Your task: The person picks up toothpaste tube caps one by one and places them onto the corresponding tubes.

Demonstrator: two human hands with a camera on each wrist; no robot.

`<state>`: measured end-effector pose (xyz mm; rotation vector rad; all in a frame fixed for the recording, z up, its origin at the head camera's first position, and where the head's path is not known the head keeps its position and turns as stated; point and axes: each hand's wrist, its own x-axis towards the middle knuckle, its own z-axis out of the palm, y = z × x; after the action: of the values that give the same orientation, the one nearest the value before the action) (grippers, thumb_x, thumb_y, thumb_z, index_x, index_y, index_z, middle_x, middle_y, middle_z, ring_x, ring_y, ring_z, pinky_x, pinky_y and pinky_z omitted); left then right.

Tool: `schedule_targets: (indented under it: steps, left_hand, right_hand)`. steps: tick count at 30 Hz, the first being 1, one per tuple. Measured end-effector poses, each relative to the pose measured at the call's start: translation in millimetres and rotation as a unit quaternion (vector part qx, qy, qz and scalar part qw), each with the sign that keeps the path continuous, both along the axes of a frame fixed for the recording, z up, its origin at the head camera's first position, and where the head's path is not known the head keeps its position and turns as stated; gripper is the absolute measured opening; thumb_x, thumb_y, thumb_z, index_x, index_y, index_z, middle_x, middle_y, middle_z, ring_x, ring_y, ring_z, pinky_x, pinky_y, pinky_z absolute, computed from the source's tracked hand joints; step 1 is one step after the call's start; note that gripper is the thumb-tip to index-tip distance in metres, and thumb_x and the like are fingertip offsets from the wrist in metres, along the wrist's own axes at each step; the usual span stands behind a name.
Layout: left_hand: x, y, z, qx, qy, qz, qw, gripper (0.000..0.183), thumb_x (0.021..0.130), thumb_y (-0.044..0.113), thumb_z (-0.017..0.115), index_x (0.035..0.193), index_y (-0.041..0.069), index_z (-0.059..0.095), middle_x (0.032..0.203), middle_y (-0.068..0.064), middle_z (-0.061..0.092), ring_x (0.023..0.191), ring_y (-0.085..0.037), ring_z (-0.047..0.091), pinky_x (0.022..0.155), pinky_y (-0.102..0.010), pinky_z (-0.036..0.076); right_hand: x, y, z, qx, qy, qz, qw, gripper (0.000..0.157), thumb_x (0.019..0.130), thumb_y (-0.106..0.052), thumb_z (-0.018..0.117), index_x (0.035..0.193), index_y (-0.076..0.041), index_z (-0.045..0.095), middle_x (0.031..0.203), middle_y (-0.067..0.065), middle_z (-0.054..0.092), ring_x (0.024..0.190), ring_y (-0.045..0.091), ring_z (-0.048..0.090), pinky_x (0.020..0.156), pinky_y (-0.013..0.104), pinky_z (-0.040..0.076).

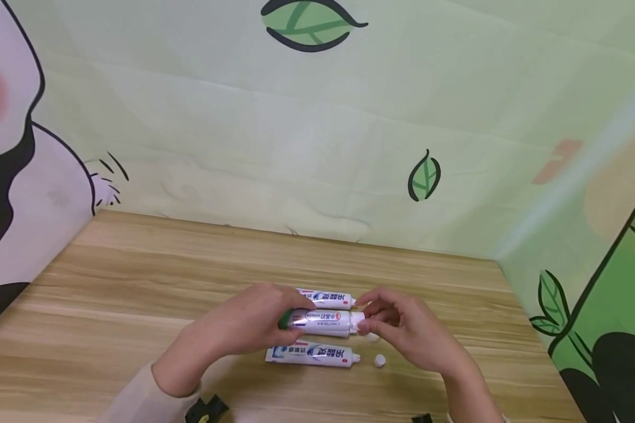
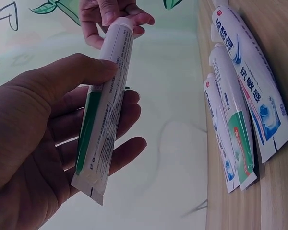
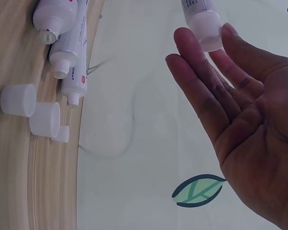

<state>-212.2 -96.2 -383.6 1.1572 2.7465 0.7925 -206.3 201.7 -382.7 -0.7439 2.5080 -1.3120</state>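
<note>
My left hand [image 1: 249,317] grips a white and green toothpaste tube [image 2: 116,91] between thumb and fingers, raised over the table. At the tube's right end, my right hand [image 1: 418,335] pinches the white cap [image 3: 205,31] between thumb and fingertips. Below lie three more toothpaste tubes side by side, their bare nozzles toward the right: a white and blue near tube [image 1: 312,355], a white and green middle tube [image 2: 240,120], and a white and blue far tube [image 1: 330,300]. In the head view the held tube covers the middle one.
Three loose white caps stand on the wooden table [image 1: 164,282] just off the nozzles: a near cap [image 3: 18,99], a middle cap [image 3: 45,120] and a smaller far cap [image 3: 63,134]. Behind the table rises a wall [image 1: 217,129] printed with leaves and a cartoon panda.
</note>
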Motion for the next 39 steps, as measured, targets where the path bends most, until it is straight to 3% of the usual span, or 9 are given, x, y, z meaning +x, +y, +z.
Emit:
schedule_targets:
  steps: [8, 11, 16, 28, 33, 39]
  left_hand:
    - [-0.1, -0.5, -0.8, -0.004, -0.010, 0.008, 0.9999, 0.033, 0.090, 0.020, 0.079, 0.121, 0.010, 0.076, 0.111, -0.004, 0.077, 0.078, -0.007, 0.061, 0.064, -0.018, 0.050]
    - [-0.6, -0.3, 0.1, -0.005, -0.017, 0.012, 0.9998, 0.033, 0.090, 0.020, 0.080, 0.121, 0.010, 0.076, 0.112, -0.005, 0.077, 0.078, -0.008, 0.061, 0.064, -0.018, 0.051]
    - [-0.7, 0.5, 0.9, -0.007, -0.025, 0.014, 0.9996, 0.034, 0.090, 0.021, 0.080, 0.122, 0.011, 0.076, 0.115, -0.005, 0.077, 0.082, -0.009, 0.062, 0.067, -0.018, 0.052]
    - [-1.0, -0.2, 0.9, -0.013, -0.007, 0.006, 0.9999, 0.034, 0.091, 0.020, 0.078, 0.123, 0.010, 0.075, 0.115, -0.005, 0.077, 0.086, -0.010, 0.063, 0.074, -0.023, 0.054]
    - [-1.9, -1.5, -0.1, -0.010, -0.016, 0.003, 0.9998, 0.036, 0.093, 0.022, 0.075, 0.128, 0.011, 0.073, 0.118, -0.003, 0.075, 0.092, -0.010, 0.065, 0.083, -0.028, 0.058]
    - [-4.0, -2.9, -2.7, 0.004, -0.018, -0.003, 0.9998, 0.039, 0.092, 0.020, 0.074, 0.130, 0.010, 0.071, 0.112, 0.000, 0.071, 0.088, -0.008, 0.061, 0.077, -0.024, 0.055]
  right_hand:
    - [-1.5, 0.0, -2.0, -0.015, -0.001, 0.022, 1.000, 0.012, 0.104, -0.016, 0.063, 0.113, -0.013, 0.069, 0.102, 0.006, 0.074, 0.088, 0.025, 0.077, 0.081, 0.031, 0.063]
    - [-1.6, -0.9, -2.5, 0.000, 0.005, 0.012, 1.000, 0.016, 0.099, -0.020, 0.071, 0.113, -0.014, 0.069, 0.100, 0.004, 0.075, 0.086, 0.021, 0.075, 0.078, 0.030, 0.063]
    - [-1.6, -3.5, -3.2, 0.024, 0.011, -0.008, 1.000, 0.027, 0.089, -0.014, 0.082, 0.112, -0.016, 0.069, 0.099, 0.003, 0.075, 0.084, 0.013, 0.072, 0.076, 0.029, 0.062]
    - [-1.3, -4.1, -4.3, 0.018, -0.004, 0.007, 1.000, 0.018, 0.096, -0.005, 0.071, 0.114, -0.008, 0.067, 0.095, 0.003, 0.076, 0.085, 0.014, 0.074, 0.077, 0.029, 0.063]
    - [-0.8, -4.0, -2.5, 0.011, -0.027, 0.014, 0.999, 0.017, 0.100, -0.008, 0.067, 0.117, -0.006, 0.066, 0.097, 0.009, 0.076, 0.085, 0.023, 0.076, 0.077, 0.030, 0.063]
    - [0.4, -3.5, -1.1, 0.011, -0.030, 0.022, 0.999, 0.019, 0.101, -0.013, 0.066, 0.118, -0.004, 0.066, 0.096, 0.006, 0.076, 0.085, 0.025, 0.076, 0.076, 0.030, 0.062]
